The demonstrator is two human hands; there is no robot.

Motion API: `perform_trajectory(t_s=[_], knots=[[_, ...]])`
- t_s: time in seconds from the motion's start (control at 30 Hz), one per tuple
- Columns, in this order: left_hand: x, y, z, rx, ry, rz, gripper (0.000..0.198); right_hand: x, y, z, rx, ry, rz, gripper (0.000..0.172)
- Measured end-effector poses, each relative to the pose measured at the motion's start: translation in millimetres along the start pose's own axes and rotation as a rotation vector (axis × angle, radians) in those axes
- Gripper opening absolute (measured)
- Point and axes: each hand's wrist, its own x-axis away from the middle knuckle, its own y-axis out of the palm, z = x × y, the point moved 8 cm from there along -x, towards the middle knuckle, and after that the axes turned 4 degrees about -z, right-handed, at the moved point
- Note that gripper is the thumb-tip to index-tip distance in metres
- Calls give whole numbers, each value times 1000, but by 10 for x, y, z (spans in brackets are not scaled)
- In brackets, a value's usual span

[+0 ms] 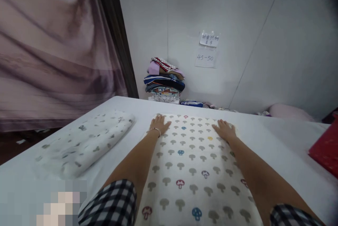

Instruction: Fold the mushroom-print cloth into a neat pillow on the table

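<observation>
A white cloth (195,155) printed with grey and coloured mushrooms lies in a long rectangle on the white table, running from the near edge of the view towards the far side. Flat on its far left corner rests my left hand (160,124), fingers spread, a thin bracelet at the wrist. My right hand (224,130) lies on the far right edge of the same cloth, also with fingers stretched out. Neither hand grips anything. To the left is another folded white cloth (87,141) with small dark and green prints, apart from my left arm.
Behind the white table (280,148) stands a pile of folded fabrics (165,80) against the wall, with more cloth (191,103) beside it. A red object (326,148) sits at the right edge. A pink curtain (58,50) hangs left. Paper notes (206,58) are on the wall.
</observation>
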Motion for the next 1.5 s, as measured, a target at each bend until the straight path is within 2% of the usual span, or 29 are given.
perform_trajectory(t_s=[0.13,0.3,0.37,0.43,0.57,0.63,0.73,0.8,0.97,1.07,1.17,1.23,1.3,1.4,1.5], knots=[[-53,39,-108,22,-2,-2,80,-30,18,260,-13,31,30,70],[-83,-68,-46,33,-26,-33,79,-45,-40,183,-16,40,-22,67],[-110,-126,51,31,-29,-28,80,-48,-102,12,1,16,-1,67],[-139,-136,217,21,2,-16,81,-43,-126,-267,19,-57,15,68],[-207,20,602,-10,130,-27,78,-41,-6,-908,16,-270,-40,68],[-252,107,680,-17,159,-47,78,-80,55,-1046,12,-300,-68,68],[-316,142,587,-23,166,-75,75,-178,67,-868,13,-217,-75,68],[-338,100,401,-27,153,-83,73,-219,42,-526,24,-121,-64,67],[-314,-27,-258,-11,20,-66,76,-176,-3,497,65,53,-2,68],[-298,-42,-451,15,-11,-55,76,-143,1,812,49,132,22,69],[-314,-80,-446,30,-16,-75,75,-127,-46,777,36,140,16,70],[-292,-149,-392,40,-23,-88,74,-66,-122,667,41,140,4,70],[-173,-233,-330,46,-18,-76,75,86,-222,500,69,81,39,67],[268,-248,-245,35,59,-36,74,526,-217,212,123,-131,96,58],[908,-64,-178,-27,246,11,76,1072,57,126,126,-283,94,60]])
